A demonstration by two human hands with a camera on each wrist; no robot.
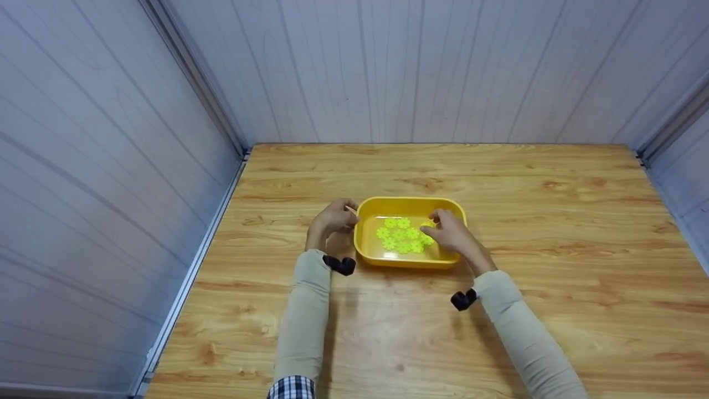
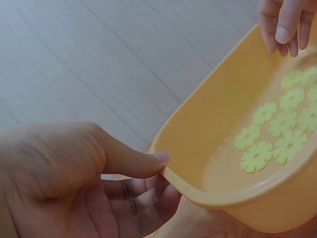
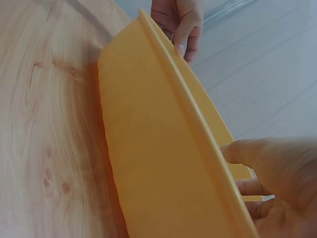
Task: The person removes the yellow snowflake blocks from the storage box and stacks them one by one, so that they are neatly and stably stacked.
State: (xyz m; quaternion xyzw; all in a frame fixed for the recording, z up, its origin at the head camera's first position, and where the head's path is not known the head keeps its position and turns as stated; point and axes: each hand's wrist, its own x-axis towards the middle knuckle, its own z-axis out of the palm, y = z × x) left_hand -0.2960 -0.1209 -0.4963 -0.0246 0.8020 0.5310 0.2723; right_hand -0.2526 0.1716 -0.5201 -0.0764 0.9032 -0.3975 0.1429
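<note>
A yellow plastic basin (image 1: pixel 407 262) with rounded corners sits on the wooden table. Several flat, lime-yellow flower-shaped pieces (image 1: pixel 400 235) lie spread over its floor. At the basin's left end my left hand (image 1: pixel 335 218) pinches the rim, thumb on top and fingers curled beneath, as the left wrist view shows. My right hand (image 1: pixel 453 233) hangs over the right side of the basin, fingers loosely bent downward above the rightmost pieces. In the right wrist view its thumb and fingers stand apart inside the rim, and nothing shows between them. The pieces are hidden there behind the basin wall.
The wood-grain table (image 1: pixel 554 221) extends around the basin on every side. Pale panelled walls stand behind (image 1: pixel 388 72) and at the left (image 1: pixel 99 194). A small black device (image 1: pixel 464 300) is strapped at the right wrist, with a similar one at the left.
</note>
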